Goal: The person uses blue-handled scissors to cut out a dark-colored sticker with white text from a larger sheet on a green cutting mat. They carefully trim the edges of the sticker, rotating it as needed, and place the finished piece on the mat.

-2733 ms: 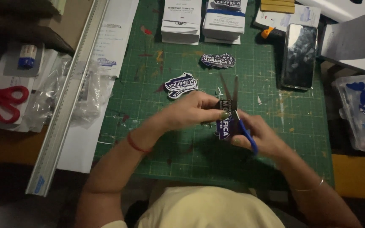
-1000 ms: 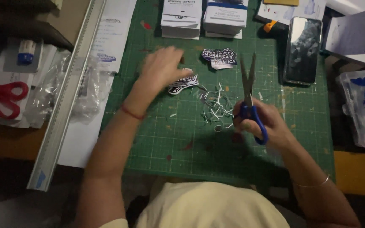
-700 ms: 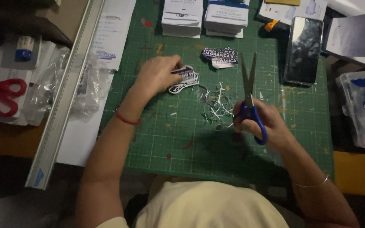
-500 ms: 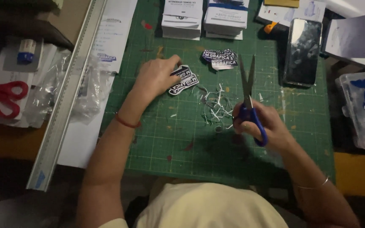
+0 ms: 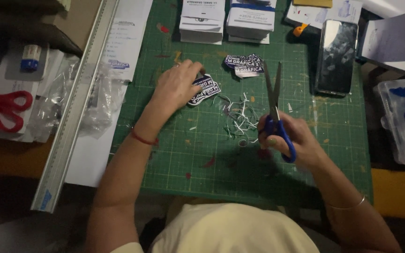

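A person's right hand (image 5: 290, 140) is gripping blue-handled scissors (image 5: 274, 108), fingers pressed through the loops in a closed grip, the blades pointing away from the body and slightly parted above a green cutting mat (image 5: 202, 154). The left hand (image 5: 176, 85) is lying palm down on the mat, fingers loosely curled over the edge of a dark blue die-cut sticker (image 5: 204, 90), touching it rather than pinching it. Between the two hands, thin white paper trimmings (image 5: 238, 115) are lying scattered on the mat, just below the scissor tips. A small pile of matching stickers (image 5: 245, 64) is sitting near the far edge of the mat, just beside the blades. Beyond it, two stacks of printed cards (image 5: 226, 19) are resting at the mat's top edge. A black smartphone (image 5: 337, 57) is lying face up to the right. A long metal ruler (image 5: 77, 105) is running diagonally along the mat's left side, with red-handled scissors (image 5: 2, 105) well apart on the cluttered surface beyond.
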